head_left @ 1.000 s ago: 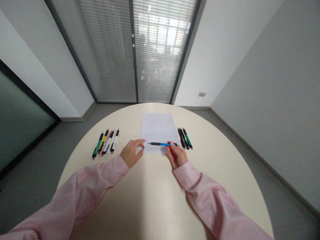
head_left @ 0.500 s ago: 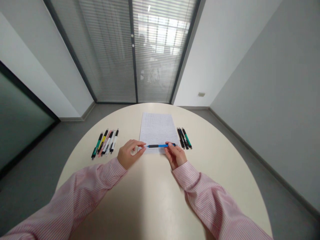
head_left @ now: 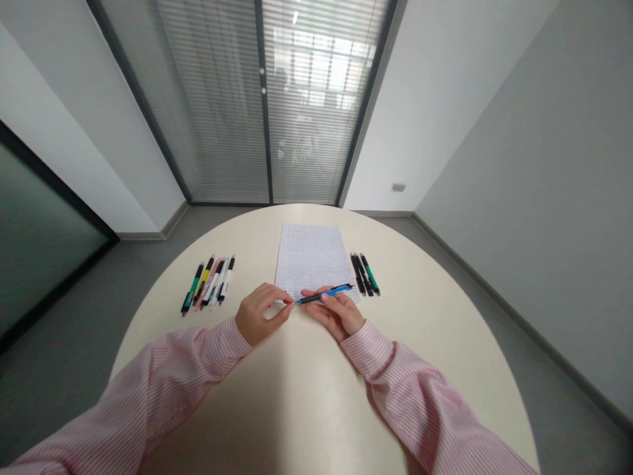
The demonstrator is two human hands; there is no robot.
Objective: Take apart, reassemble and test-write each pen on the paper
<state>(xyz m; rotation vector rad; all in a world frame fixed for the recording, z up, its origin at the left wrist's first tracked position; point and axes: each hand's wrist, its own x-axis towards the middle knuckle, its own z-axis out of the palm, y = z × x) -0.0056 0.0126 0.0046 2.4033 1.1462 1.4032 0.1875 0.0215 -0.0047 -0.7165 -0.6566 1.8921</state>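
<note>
A blue pen [head_left: 338, 289] with a black grip lies tilted across the fingers of my right hand [head_left: 346, 315], its rear end up to the right. The right thumb presses on the barrel. My left hand [head_left: 261, 314] pinches the pen's tip between thumb and forefinger, at the left end. Both hands are over the near edge of a lined sheet of paper [head_left: 311, 254], which lies flat on the round table [head_left: 316, 396]. Whether the tip part is loose from the barrel is too small to tell.
Several pens [head_left: 212, 284] in green, yellow, pink and white lie side by side left of the paper. To its right lie black pens [head_left: 361, 274] and a green pen [head_left: 370, 274]. Beyond the table stands a glass partition [head_left: 227, 132] with blinds.
The pen has turned from level to slanted, its tip end now lower and nearer me. My right fingers have spread under it, and my left hand has shifted slightly right.
</note>
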